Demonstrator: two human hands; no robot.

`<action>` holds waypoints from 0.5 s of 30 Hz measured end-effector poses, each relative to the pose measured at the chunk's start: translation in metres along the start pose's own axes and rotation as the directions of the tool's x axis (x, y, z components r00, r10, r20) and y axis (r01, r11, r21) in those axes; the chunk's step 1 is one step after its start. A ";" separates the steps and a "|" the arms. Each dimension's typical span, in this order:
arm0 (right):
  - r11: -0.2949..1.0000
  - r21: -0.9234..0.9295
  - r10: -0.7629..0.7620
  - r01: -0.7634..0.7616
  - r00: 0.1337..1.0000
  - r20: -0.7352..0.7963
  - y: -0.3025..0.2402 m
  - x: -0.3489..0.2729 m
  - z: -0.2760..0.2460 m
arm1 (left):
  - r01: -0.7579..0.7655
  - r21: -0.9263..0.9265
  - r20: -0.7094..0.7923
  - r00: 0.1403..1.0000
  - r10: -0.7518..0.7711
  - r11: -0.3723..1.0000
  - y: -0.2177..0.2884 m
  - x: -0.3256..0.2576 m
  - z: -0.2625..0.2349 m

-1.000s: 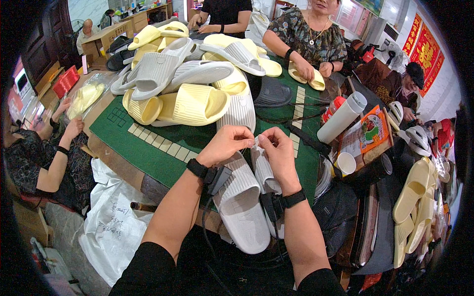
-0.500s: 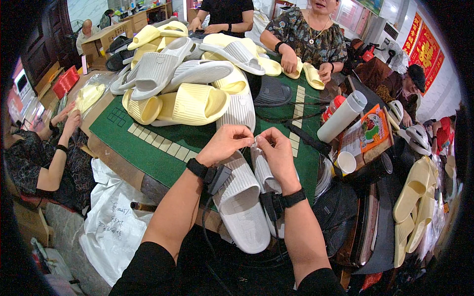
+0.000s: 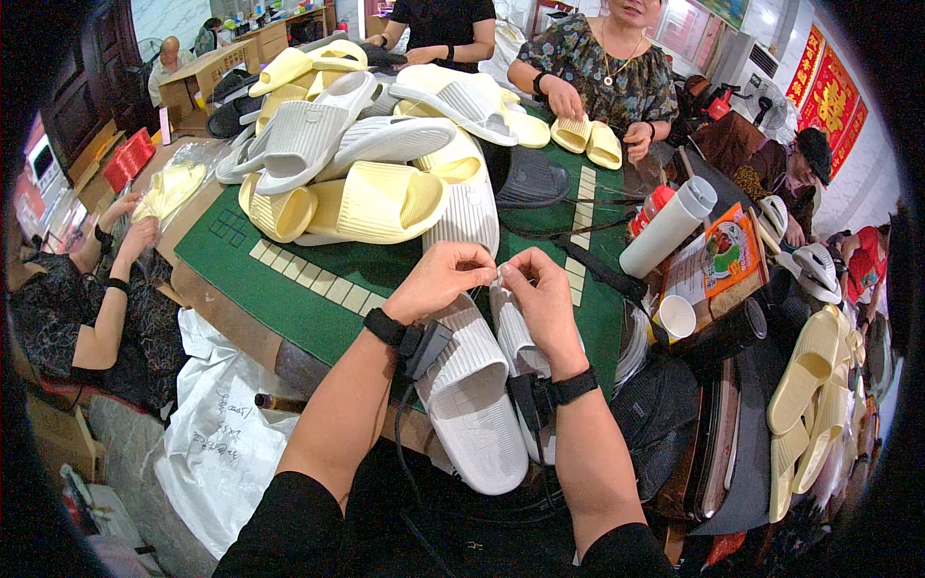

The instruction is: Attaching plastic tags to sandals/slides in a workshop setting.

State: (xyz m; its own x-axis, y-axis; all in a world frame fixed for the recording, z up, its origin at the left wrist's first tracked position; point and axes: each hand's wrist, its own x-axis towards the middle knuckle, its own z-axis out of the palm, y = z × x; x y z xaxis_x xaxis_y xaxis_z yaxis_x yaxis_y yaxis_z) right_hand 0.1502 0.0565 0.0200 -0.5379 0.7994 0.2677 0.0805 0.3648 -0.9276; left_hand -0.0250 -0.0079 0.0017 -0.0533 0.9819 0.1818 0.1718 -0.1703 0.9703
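Note:
My left hand (image 3: 445, 279) and my right hand (image 3: 542, 297) meet fingertip to fingertip, both closed in a pinch. Something tiny and pale sits between them, too small to make out. Just below is a pair of grey ribbed slide slippers: the left slipper (image 3: 474, 414) lies with its open heel toward me, and the right slipper (image 3: 513, 332) is partly hidden behind my right hand and wrist. Black bands circle both my wrists, with dark box-like devices and cables beside them. Beyond my fingers, another grey slipper (image 3: 464, 220) rests at the pile's near edge.
A heap of yellow slippers (image 3: 371, 204), grey and black ones covers the green table mat (image 3: 217, 255). On the right stand a white bottle (image 3: 670, 226), a paper cup (image 3: 674, 316) and an orange-and-white package (image 3: 718, 252). Co-workers sit across and at left; yellow slippers (image 3: 807, 371) hang at right.
My hands stay almost still in the same pinch. Across the table, a co-worker's small yellow slippers now sit closer together, and one of that person's hands has come off them.

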 end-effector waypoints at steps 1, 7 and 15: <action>1.000 -0.003 0.008 -0.008 1.000 0.004 -0.001 0.000 0.000 | 0.001 0.000 -0.001 1.000 -0.001 1.000 -0.001 0.000 -0.001; 1.000 -0.010 0.012 -0.012 1.000 0.012 -0.003 -0.001 0.000 | -0.013 -0.010 0.013 1.000 0.014 1.000 -0.002 0.000 0.000; 0.998 -0.042 -0.051 0.051 0.999 0.005 0.003 0.001 0.000 | 0.000 -0.011 0.000 1.000 0.000 1.000 0.000 -0.001 0.000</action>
State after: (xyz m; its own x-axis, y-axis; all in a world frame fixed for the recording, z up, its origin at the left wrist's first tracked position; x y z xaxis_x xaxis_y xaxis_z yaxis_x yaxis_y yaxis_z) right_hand 0.1495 0.0584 0.0170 -0.5454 0.7774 0.3135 0.0876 0.4248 -0.9010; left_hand -0.0251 -0.0085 0.0015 -0.0532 0.9819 0.1815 0.1613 -0.1709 0.9720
